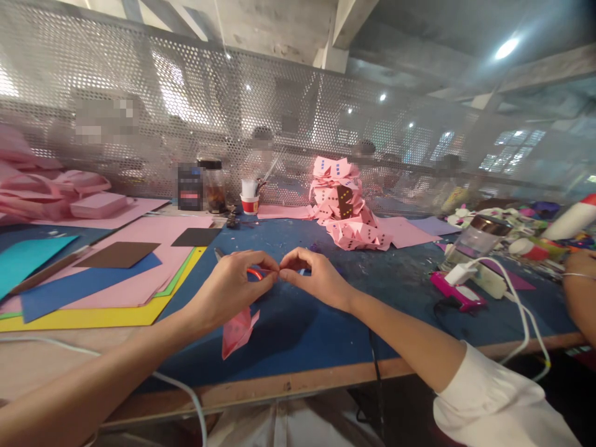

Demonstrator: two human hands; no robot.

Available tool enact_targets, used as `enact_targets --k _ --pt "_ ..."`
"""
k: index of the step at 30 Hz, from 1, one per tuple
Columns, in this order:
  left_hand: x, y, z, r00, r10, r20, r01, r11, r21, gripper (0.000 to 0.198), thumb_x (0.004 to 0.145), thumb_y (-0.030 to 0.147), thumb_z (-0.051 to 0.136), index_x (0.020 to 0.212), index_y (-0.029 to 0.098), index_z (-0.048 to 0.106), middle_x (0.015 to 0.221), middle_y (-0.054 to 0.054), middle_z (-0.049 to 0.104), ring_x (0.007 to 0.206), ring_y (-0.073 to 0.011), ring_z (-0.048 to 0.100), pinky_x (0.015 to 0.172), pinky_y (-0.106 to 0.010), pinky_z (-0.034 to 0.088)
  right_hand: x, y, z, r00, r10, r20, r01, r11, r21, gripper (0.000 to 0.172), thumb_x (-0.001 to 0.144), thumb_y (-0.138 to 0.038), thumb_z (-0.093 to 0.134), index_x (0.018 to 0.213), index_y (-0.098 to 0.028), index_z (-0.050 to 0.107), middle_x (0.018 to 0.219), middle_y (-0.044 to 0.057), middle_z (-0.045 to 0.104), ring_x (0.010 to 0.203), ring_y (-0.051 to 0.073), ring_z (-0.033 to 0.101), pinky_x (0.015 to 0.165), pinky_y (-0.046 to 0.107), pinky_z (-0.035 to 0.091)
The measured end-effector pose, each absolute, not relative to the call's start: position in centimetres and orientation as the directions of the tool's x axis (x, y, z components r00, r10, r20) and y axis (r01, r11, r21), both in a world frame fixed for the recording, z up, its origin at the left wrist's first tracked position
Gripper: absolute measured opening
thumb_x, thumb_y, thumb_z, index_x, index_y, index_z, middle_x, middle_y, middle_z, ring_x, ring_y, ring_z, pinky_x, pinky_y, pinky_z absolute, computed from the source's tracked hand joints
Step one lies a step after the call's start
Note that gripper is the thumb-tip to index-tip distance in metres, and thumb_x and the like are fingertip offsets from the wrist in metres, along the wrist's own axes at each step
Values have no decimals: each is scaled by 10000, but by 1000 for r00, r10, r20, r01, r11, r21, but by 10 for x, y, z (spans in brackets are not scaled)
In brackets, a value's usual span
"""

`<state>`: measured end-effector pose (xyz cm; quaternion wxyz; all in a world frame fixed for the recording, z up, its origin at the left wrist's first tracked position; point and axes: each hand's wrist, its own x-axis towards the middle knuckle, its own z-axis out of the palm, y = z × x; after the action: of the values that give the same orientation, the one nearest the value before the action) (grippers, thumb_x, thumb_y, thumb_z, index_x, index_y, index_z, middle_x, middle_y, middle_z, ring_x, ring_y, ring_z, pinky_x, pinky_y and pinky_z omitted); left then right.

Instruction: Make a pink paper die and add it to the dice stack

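Observation:
My left hand [235, 282] and my right hand [321, 280] meet fingertip to fingertip over the blue work mat [298, 347]. Both are closed in a pinch, and whatever sits between the fingertips is hidden or too small to name. Behind my left hand, partly covered by it, lies a pair of scissors with an orange handle [254, 273]. Just below that hand is a folded pink paper piece [238, 332] with faint dots. Small dark blue bits lie near my right hand, partly hidden.
Pink dotted folded papers [342, 202] are piled at the back. Coloured sheets [135, 279] cover the left. A red-and-white cup [250, 203] and a lidded jar [215, 189] stand behind. Right are a magenta power strip [459, 292], white cables and another person's arm [580, 288].

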<state>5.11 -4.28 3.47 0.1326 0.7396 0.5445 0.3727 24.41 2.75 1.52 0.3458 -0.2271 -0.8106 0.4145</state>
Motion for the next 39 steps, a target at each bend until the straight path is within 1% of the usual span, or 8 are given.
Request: enact_targets --k 8,19,25,27,29,34,36,39 --pt "52 -42 34 108 900 423 714 -366 596 132 822 257 602 826 228 731 822 5 769 748 -183 692 737 -275 502 245 24 15 -634 627 453 154 676 -720 150 931 -338 627 927 -194 670 878 11 705 843 156 649 796 291 495" --pt "52 -43 35 96 899 427 742 -350 571 114 827 260 618 811 238 728 816 20 770 770 -180 691 756 -270 482 246 25 12 -658 522 543 172 806 -566 116 962 -301 576 905 -209 617 870 12 651 826 154 614 796 288 469" --pt "52 -43 33 116 897 425 737 -365 568 121 811 228 613 814 229 733 801 26 764 724 -162 672 731 -254 478 245 24 7 -648 405 645 300 914 -272 83 932 -200 555 851 -202 570 830 27 631 828 175 594 819 326 415" --pt "52 -42 32 117 900 421 734 -364 573 124 807 228 611 820 229 735 805 27 762 723 -160 667 722 -253 474 245 24 6 -654 382 653 317 922 -222 81 933 -190 545 857 -199 571 828 30 628 833 179 590 825 331 409" --pt "51 -41 32 107 908 405 720 -351 598 133 814 249 606 829 229 736 800 25 759 709 -159 662 698 -251 472 245 25 6 -654 402 640 294 916 -274 89 955 -216 546 878 -194 585 840 28 634 838 171 593 818 317 420" --pt "52 -40 35 38 928 372 685 -295 666 143 819 325 623 829 233 732 796 22 753 719 -167 661 686 -258 471 245 25 11 -633 530 564 180 809 -559 146 997 -291 535 935 -194 625 893 14 673 851 141 628 797 265 470" --pt "52 -40 36 32 927 373 677 -294 675 134 816 325 627 824 237 728 805 24 752 735 -169 662 699 -259 474 245 24 12 -631 546 551 160 786 -597 124 985 -282 549 948 -194 629 905 14 681 857 141 637 804 265 483" --pt "52 -40 35 37 928 372 669 -300 680 131 816 318 623 824 237 726 814 21 753 748 -174 668 707 -262 482 245 23 11 -628 543 557 165 793 -587 80 960 -259 574 950 -195 621 906 14 676 848 143 634 799 269 489"
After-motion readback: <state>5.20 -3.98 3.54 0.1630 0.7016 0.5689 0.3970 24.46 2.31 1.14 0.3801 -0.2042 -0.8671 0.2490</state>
